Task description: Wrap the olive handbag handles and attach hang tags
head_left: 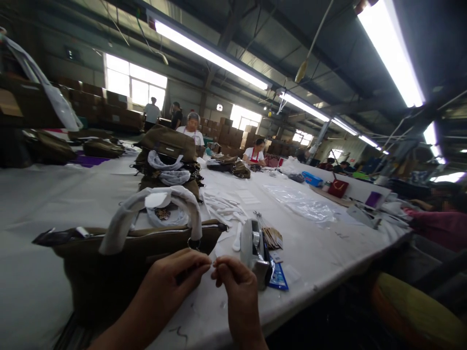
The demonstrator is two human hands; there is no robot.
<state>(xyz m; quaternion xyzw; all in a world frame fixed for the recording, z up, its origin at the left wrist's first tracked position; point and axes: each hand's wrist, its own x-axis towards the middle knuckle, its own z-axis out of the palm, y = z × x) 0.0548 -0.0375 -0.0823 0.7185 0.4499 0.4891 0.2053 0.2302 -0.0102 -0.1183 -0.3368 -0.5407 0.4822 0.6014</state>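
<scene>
In front of the bag's right end, my left hand (177, 277) and my right hand (236, 284) meet fingertip to fingertip. Both are closed in a pinch; whatever lies between the fingers is too small to make out. An olive-brown handbag (98, 272) stands upright on my left, with a silver zipper along its top. Its handle (117, 228) is wrapped in whitish covering, and a white tag hangs there. Just beyond my right hand sits a grey tape dispenser (250, 243). Beside that are brown paper tags (273, 238) and a blue packet (279, 277).
A stack of similar bags (166, 138) rises behind the handbag. White strips (222, 206) and clear plastic sheets (302, 199) lie on the white table (328, 248). Two co-workers sit across it; another person's sleeve (436, 226) is at right. A yellowish round stool (416, 311) stands beside the table.
</scene>
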